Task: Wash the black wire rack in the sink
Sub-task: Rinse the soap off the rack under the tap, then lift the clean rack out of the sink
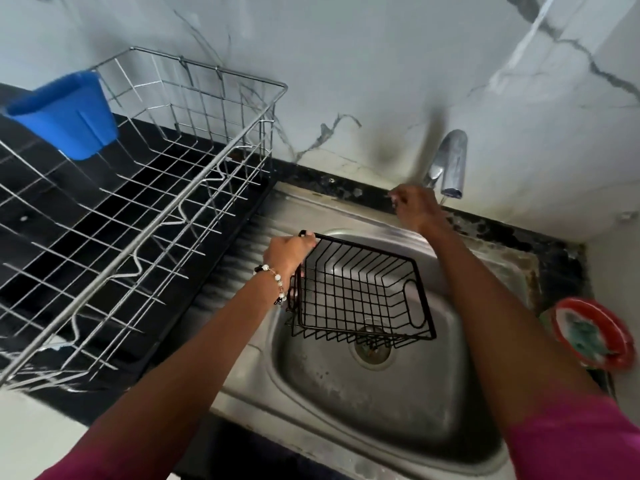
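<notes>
A black wire rack [360, 292], shaped like a small basket, hangs tilted over the steel sink [346, 403], above the drain. My left hand [289, 252], with a beaded bracelet at the wrist, grips the rack's left rim. My right hand [414, 207] is raised at the back of the sink, its fingers closed at the tap handle beside the chrome tap [452, 164]; the handle itself is mostly hidden and blurred. A thin trickle of water shows just under the spout.
A large silver wire dish rack [145, 209] stands on the black counter to the left, with a blue plastic cup holder [65, 112] hooked on its far side. A red dish [595, 332] holding a green sponge sits right of the sink. Marble wall behind.
</notes>
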Demonstrator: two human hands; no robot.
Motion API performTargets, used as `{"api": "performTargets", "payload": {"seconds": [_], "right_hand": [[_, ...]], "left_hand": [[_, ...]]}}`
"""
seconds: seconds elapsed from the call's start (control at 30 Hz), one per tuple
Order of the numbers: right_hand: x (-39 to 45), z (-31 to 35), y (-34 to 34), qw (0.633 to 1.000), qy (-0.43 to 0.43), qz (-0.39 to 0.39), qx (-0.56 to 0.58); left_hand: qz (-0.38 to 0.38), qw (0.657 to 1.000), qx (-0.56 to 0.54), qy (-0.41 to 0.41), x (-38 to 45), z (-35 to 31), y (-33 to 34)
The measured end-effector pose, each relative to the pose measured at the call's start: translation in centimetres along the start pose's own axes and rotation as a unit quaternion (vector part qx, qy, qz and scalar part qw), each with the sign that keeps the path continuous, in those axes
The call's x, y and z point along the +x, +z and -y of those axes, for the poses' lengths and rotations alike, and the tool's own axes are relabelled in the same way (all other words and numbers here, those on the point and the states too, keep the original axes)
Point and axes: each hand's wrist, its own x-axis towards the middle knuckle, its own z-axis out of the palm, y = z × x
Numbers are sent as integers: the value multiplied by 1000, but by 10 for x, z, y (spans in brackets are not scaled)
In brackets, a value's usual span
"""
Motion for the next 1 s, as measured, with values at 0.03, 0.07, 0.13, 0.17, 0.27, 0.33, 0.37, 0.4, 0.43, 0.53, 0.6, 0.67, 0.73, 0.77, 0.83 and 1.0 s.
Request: {"api": "performTargets", "payload": {"seconds": [0.03,0.07,0.13,0.17,0.27,0.33,0.37,0.4,0.43,0.53,0.6,0.67,0.73,0.77,0.83,1.0], "right_hand": [[8,0,3,1000,12,10,-14],[15,-1,7,999,17,29,-30],[21,-3,14,992,11,90,-87],[21,-4,17,984,2,120,-133],[18,-6,24,951,-39,145,-269],[18,-11,29,949,-44,127,-284],[18,-13,30,955,-42,116,-271],[19,-17,31,963,-35,102,-247],[19,-20,31,974,-24,83,-210],[12,-27,24,999,52,2,-9],[2,-28,13,979,121,-23,161],[-6,-28,1,936,168,-40,306],[-13,-22,-12,882,204,-61,421],[-15,-17,-17,853,221,-71,468],[-18,-9,-27,811,259,-84,518],[-31,-9,-46,767,331,-72,545]], "left_hand": [[-4,1000,0,-2,-2,0,0],[-6,1000,-2,-4,-2,0,0],[-2,1000,-10,-10,-3,2,0],[5,1000,-13,-16,-3,2,1],[15,999,-18,-30,-3,3,3],[17,999,-19,-33,-5,1,5],[17,999,-20,-33,-6,-1,5],[17,999,-20,-31,-7,-2,6],[17,999,-19,-31,-7,-3,6],[17,999,-20,-34,-7,-5,9],[23,998,-27,-46,-7,-5,12],[32,998,-28,-56,-5,-4,15],[35,997,-30,-61,-2,-2,18],[35,997,-31,-63,-2,-2,19],[34,997,-34,-64,-4,-2,21],[29,997,-37,-59,-9,-3,26]]}}
